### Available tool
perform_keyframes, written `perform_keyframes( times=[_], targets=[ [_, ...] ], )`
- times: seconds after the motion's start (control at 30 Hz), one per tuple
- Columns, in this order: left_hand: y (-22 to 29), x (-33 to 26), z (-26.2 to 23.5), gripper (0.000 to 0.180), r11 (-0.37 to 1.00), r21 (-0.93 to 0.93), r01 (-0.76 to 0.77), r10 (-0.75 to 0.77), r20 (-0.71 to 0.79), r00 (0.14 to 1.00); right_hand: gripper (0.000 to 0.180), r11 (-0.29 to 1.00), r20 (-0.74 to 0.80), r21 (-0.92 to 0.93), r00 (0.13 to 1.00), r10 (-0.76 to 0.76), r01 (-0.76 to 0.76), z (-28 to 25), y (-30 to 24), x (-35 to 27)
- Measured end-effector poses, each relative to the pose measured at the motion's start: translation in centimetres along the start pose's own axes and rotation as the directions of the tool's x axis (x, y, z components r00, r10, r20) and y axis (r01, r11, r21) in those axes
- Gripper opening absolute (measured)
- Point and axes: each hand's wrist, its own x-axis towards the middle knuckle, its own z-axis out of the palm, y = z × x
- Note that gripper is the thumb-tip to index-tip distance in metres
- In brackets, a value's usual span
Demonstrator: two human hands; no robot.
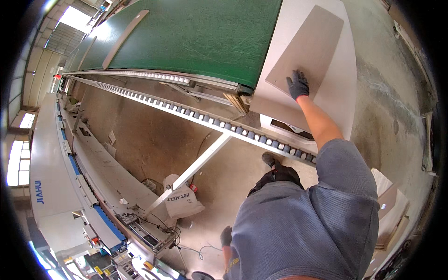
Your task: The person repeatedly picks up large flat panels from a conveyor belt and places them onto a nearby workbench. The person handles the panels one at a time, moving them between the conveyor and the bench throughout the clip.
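My right hand (298, 84), in a dark glove, lies with its fingers spread on a grey-brown flat panel (313, 42). The panel rests at an angle on a larger pale board (346, 60), beside the end of a green conveyor belt (219, 37). Under the hand's near side, another grey-brown panel (280, 106) shows its edge. My left hand (226, 236), also gloved, hangs low beside my body, touching nothing that I can see. Its fingers are too small and partly turned away to make out.
A long roller rail (205, 116) runs from far left toward my right side, on a slanted metal leg (196, 165). A white sack (183, 198) sits on the floor. At left stands a long white machine (51, 172). More boards (385, 200) lean behind me at right.
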Motion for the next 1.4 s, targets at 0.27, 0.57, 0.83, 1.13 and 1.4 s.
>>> perform_keyframes(
  times=[0.27,0.57,0.83,1.13,1.4],
  targets=[
    [11.1,6.0,-7.4,0.03,0.992,-0.091,0.083,-0.065,0.18,0.982,0.064,0.98,-0.061,-0.092,0.981,-0.184,0.179,-0.7,4.3,-4.6],
    [15.1,12.8,-5.2,0.041,0.676,-0.656,0.336,-0.279,0.195,0.94,0.085,0.938,0.233,0.229,0.921,-0.311,0.259,-5.4,4.5,-14.6],
    [15.5,15.1,0.2,0.044,0.76,-0.499,0.416,-0.302,0.296,0.906,0.057,-0.175,0.899,0.117,0.03,0.436,-0.978,-8.6,7.3,-19.2],
    [21.4,18.8,-4.9,0.037,0.987,-0.114,-0.109,0.12,0.093,0.988,0.055,-0.26,0.923,0.332,0.369,-0.108,-0.907,-10.9,1.2,-17.5],
    [36.9,24.6,-13.8,0.052,0.334,-0.935,-0.12,0.413,0.031,0.91,0.046,-0.18,0.848,0.464,0.493,-0.195,-0.868,-13.2,-4.6,-18.1]
  ],
)
